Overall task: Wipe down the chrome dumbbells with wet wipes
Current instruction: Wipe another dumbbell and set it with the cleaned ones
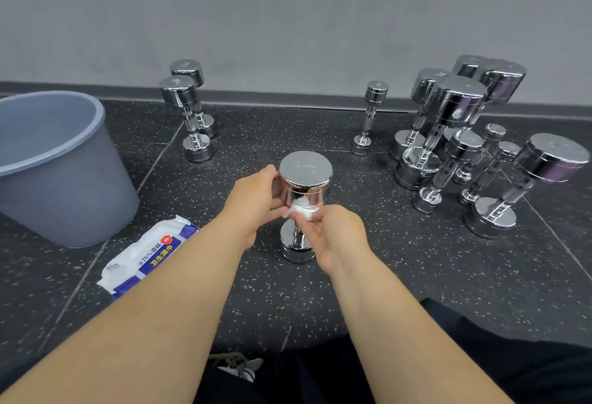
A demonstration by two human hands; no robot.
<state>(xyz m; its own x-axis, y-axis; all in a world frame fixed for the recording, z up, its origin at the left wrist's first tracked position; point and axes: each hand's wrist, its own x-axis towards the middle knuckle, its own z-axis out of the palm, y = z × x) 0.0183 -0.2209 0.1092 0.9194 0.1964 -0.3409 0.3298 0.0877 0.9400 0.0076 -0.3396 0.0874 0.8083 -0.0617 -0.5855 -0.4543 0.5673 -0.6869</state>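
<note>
A chrome dumbbell [305, 176] stands upright on its end on the dark speckled floor in front of me. My left hand [253, 203] grips the left side of its top head. My right hand [336, 233] holds a crumpled white wet wipe [303, 210] pressed against the underside of that head, just above the handle. A blue and white pack of wet wipes [147, 256] lies on the floor to the left, partly behind my left forearm.
A grey plastic bin [54, 163] stands at the left. Two upright dumbbells [189, 115] stand behind it by the wall, a small one [370, 115] at centre back, and several more dumbbells [464, 141] crowd the right side. My dark trousers [480, 355] fill the bottom edge.
</note>
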